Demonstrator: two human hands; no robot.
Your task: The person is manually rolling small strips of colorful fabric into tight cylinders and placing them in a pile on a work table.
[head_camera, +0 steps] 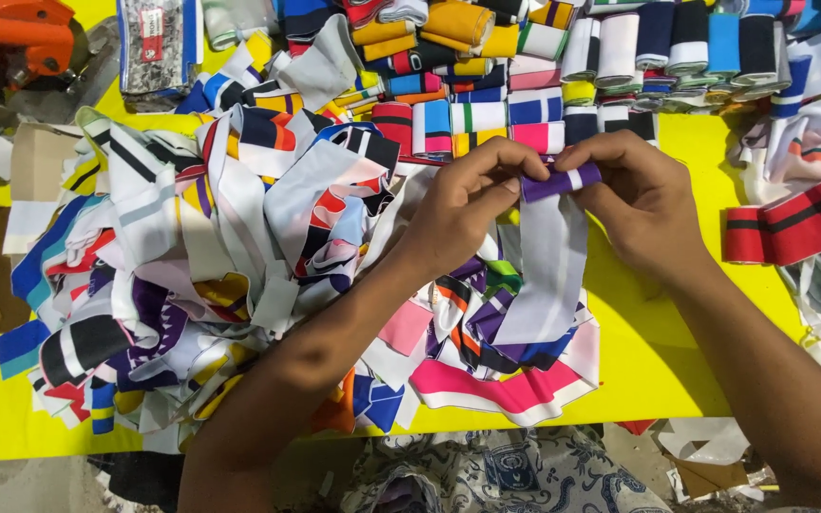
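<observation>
Clear plastic packet (156,43), top left on yellow table (658,370), just right of orange machine (16,38). Rectangular, upright, top edge cut by frame. Blue band down its right side, grey-white patterned contents showing through. Small red-and-white label (151,21) on front near top, narrow and upright; print too small to tell. Packet's lower edge touches heap of fabric strips (239,237). No signs, no screens in view.

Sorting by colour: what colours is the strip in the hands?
Purple and white strip, clearest in the head view.
</observation>
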